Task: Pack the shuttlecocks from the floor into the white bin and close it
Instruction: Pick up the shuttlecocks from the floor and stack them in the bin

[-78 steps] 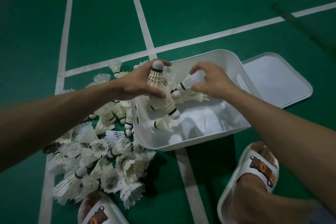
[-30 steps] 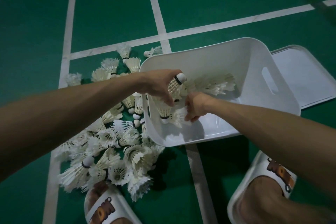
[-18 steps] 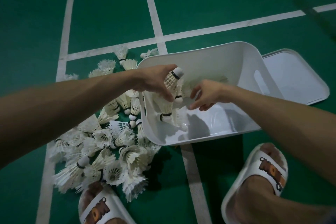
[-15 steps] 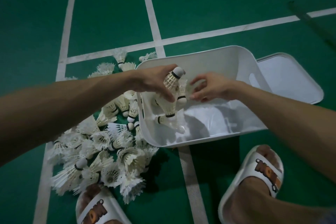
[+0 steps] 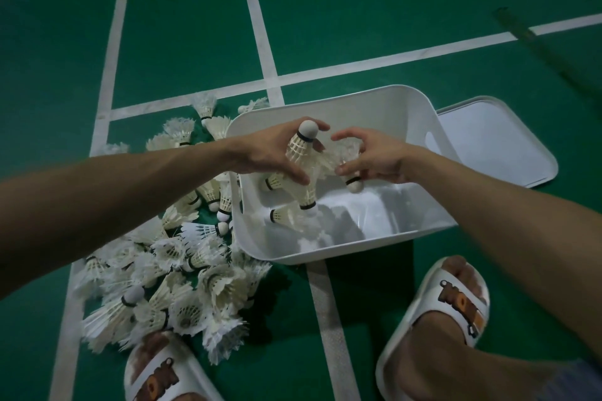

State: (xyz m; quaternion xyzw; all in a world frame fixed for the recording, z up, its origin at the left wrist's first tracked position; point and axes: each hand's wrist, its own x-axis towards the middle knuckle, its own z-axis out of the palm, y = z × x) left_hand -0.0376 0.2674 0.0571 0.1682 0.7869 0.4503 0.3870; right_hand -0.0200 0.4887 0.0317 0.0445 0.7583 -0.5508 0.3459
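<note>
The bunch (image 5: 301, 153) of shuttlecocks hangs over the bin's (image 5: 325, 254) left end, cork up, with the left hand's (image 5: 267, 153) grip clamped round it. Half a second ago the right hand (image 5: 374, 163) was only reaching at that bunch. Now its grip is closed on one shuttlecock (image 5: 350, 150), cork down, just beside it. My guess is it's peeling singles off to lay inside. Only a few are in there, the big pile (image 5: 182, 277) sits on the floor (image 5: 358, 10) to the left, and the lid (image 5: 495, 140) lies off to the right, so there's loads left to do. Both forearms reach in over the bin, hands nearly touching.
</note>
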